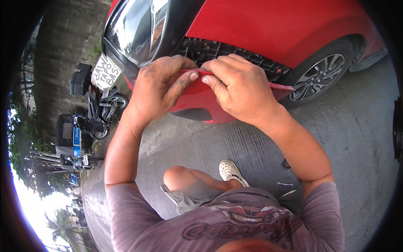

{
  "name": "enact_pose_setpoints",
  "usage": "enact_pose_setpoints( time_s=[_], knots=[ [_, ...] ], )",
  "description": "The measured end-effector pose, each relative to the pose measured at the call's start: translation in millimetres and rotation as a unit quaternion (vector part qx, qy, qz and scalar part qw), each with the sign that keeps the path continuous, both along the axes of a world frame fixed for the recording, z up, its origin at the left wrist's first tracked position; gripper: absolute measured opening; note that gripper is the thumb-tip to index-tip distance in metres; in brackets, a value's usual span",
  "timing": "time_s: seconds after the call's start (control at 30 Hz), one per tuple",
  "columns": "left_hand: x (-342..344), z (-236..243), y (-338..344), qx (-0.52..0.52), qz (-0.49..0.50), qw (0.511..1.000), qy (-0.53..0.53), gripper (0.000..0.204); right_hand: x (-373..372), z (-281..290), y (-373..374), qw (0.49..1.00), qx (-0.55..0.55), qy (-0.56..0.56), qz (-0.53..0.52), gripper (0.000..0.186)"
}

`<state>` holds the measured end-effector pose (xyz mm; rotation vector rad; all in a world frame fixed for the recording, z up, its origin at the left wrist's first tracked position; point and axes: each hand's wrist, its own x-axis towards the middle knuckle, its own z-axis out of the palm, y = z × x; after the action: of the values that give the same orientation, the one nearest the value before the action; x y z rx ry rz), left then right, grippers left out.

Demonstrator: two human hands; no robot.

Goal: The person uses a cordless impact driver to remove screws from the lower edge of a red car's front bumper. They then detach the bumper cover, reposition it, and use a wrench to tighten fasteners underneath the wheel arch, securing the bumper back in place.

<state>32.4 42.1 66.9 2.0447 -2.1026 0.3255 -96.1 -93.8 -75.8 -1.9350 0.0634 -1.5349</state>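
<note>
The red bumper cover (195,98) of a red car hangs loose along its upper edge, with a gap between it and the car body. My left hand (155,86) pinches that edge, thumb on the near side and fingers curled over behind. Close beside it, my right hand (241,90) grips the same edge in the same way, the two thumbs almost meeting. Behind my hands a black plastic lattice support (224,49) shows on the car. The headlight (136,31) lies beyond my left hand. My fingertips behind the edge are hidden.
The front wheel (319,77) stands to the right of the bumper. A wrench (285,184) lies on the concrete ground (352,168) at my right. Parked motorcycles (98,111) and a white hand-lettered sign (105,73) are along the left, by a wall.
</note>
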Motion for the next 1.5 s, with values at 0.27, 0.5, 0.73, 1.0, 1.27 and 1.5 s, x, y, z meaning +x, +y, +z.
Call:
enact_pose_setpoints(
  time_s=[0.27,0.5,0.73,1.0,1.27,1.5],
  knots=[
    [3,-30,7,-0.162,0.065,0.975,0.14,0.022,3,-6,-11,1.0,0.025,0.002,0.014,0.018],
    [-6,-34,12,-0.187,0.032,0.966,0.174,0.013,-6,1,-2,0.995,0.068,0.068,0.025,0.019],
    [7,-32,9,-0.16,0.033,0.955,0.248,0.01,-3,-3,-4,0.997,0.058,0.058,0.014,0.019],
    [25,-85,50,-0.409,0.127,0.893,-0.139,0.071,13,-24,-14,0.987,-0.053,-0.051,-0.145,0.033],
    [100,-267,78,-0.438,0.312,0.713,0.451,0.113,9,-33,-27,0.977,-0.089,-0.036,-0.19,0.033],
    [93,-246,41,-0.532,0.33,0.74,0.247,0.121,25,-21,-16,0.974,-0.071,-0.051,-0.209,0.03]
  ],
)
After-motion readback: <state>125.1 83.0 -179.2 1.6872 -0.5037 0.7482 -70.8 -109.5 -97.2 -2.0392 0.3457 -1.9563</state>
